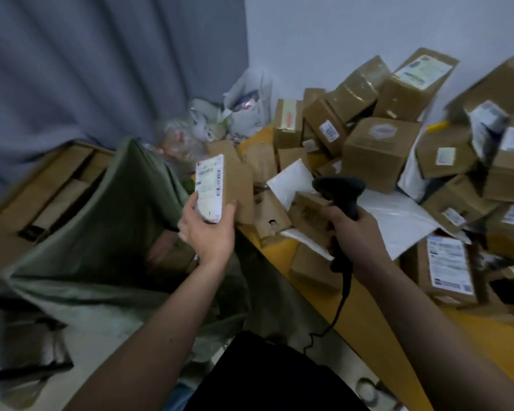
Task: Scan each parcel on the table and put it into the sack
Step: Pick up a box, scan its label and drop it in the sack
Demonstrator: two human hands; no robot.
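L hand (209, 232): fingers curled round a small parcel (210, 188), label facing up, held over the open sack (101, 221).
R hand (357, 235): gripping the scanner (343, 194) by its handle, head aimed twd the parcel, cord hanging below.
Table (377, 330): yellow top, piled w/ boxes (377, 149) & white mailers (398, 221).
Sack: green, on floor just left of table.
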